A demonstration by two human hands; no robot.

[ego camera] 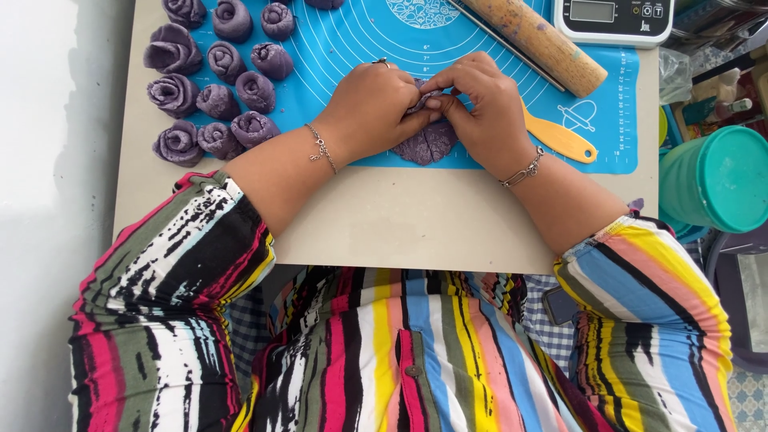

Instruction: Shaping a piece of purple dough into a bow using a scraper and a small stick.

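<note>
A flat strip of purple dough (430, 141) lies on the blue silicone mat (352, 40) near its front edge. My left hand (372, 112) and my right hand (480, 104) both pinch and roll the strip's far end; their fingertips meet above it. Part of the dough is hidden under my fingers. Several finished purple dough roses (216, 96) stand in rows on the mat's left side, reaching the beige table (400, 224).
A wooden rolling pin (544, 40) lies diagonally at the mat's far right, with a yellow scraper (560, 140) beside my right wrist. A digital scale (612, 18) sits at the back right. A teal lidded container (716, 180) stands off the table's right edge.
</note>
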